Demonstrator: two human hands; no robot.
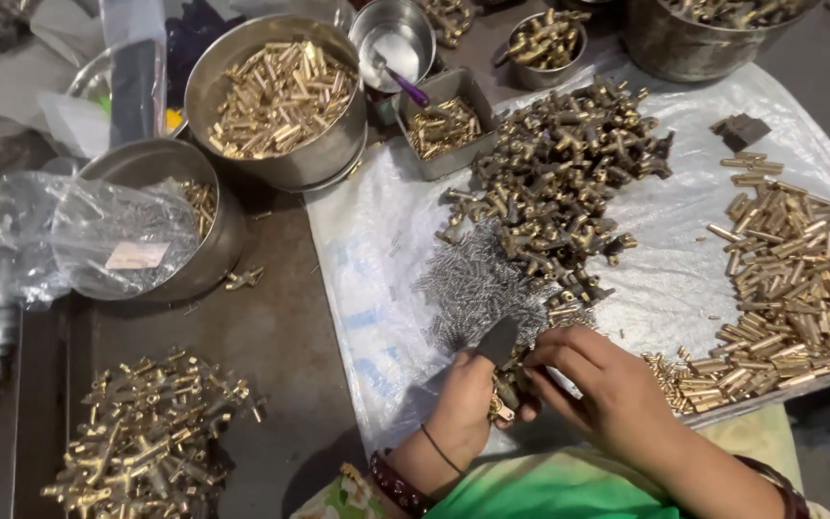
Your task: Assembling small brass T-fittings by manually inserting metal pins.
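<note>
While the left hand closes around a small brass fitting, its thumb capped in a dark cover, the right hand pinches the same fitting from the other side, fingers curled narrow; both meet at the near edge of a white plastic sheet. Just beyond the hands lies a patch of thin grey springs, then a heap of dark fittings. To the right sit brass tubes; to the left, on the dark table, a pile of assembled brass pieces. Farther off stand 2 steel bowls, the large bowl full of brass tubes, the nearer bowl covered by a clear bag.
</note>
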